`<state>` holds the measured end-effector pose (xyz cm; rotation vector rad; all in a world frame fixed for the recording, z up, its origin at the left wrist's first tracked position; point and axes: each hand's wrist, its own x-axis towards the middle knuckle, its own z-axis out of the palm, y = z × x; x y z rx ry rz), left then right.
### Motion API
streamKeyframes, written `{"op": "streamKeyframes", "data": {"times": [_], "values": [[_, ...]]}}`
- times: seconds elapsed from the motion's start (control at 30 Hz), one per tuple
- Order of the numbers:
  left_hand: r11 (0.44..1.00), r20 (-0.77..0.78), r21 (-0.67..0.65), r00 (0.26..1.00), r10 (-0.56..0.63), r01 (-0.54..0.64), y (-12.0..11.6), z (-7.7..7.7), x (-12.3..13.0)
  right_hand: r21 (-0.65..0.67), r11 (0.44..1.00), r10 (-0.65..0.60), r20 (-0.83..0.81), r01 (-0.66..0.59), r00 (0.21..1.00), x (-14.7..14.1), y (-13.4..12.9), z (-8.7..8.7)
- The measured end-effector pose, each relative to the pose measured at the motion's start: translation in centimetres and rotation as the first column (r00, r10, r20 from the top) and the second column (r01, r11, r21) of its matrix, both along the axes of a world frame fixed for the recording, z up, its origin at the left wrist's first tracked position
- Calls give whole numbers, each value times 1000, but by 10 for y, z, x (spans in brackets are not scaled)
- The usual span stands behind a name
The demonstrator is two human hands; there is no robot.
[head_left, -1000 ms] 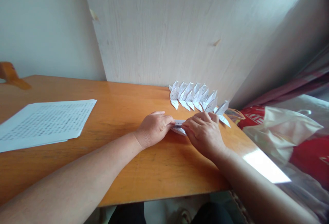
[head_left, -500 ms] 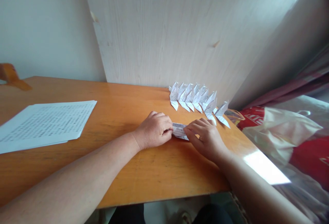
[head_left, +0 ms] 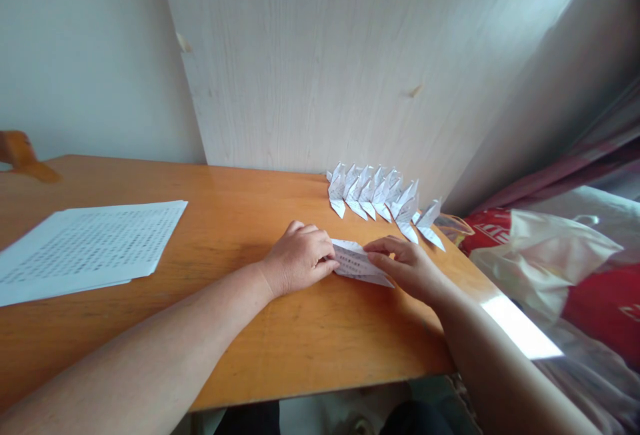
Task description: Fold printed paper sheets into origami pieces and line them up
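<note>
A small folded sheet of printed paper [head_left: 357, 264] lies just above the wooden table between my two hands. My left hand [head_left: 303, 258] pinches its left end, thumb and fingers closed. At the right upper edge, my right hand [head_left: 400, 262] has its thumb and fingers closed on the paper. A pointed corner of the sheet sticks out below my right hand. Beyond the hands stand several folded paper figures [head_left: 367, 192] with upright pointed tips, set in rows. One folded figure [head_left: 430, 224] stands a little apart at the right end.
A stack of printed sheets [head_left: 95, 242] lies on the left of the wooden table [head_left: 320, 348]. Behind the table rises a pale wood-grain panel [head_left: 310, 62]. Red and white plastic bags [head_left: 543, 242] crowd the right edge. An orange wooden piece [head_left: 25, 155] juts in at far left.
My right hand has shifted slightly along the paper, and more of the sheet shows, with its lower right corner now visible. My left hand keeps its hold. The view has tilted slightly.
</note>
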<state>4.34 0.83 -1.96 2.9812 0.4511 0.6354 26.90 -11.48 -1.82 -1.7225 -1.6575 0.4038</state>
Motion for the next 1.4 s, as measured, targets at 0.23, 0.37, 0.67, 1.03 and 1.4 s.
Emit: {"op": "streamKeyframes", "data": {"times": [0.23,0.37,0.67,1.03,1.4], "values": [[999,30,3,998,46,-46,1,-6,2,-147,982,119,10,-116,993,-6,-3,1],[1000,15,-1,1000,-8,8,2,-10,2,-226,963,146,-13,-145,989,-10,-4,0],[995,-62,-6,993,-97,97,5,-16,3,-234,945,233,-12,-229,972,-19,-6,-3],[983,-39,-5,982,-185,184,7,-18,7,-211,951,236,23,-226,972,-19,-6,-6],[970,-61,-162,979,-196,184,9,-19,7,-266,941,231,51,-209,972,-21,-11,-4]]}}
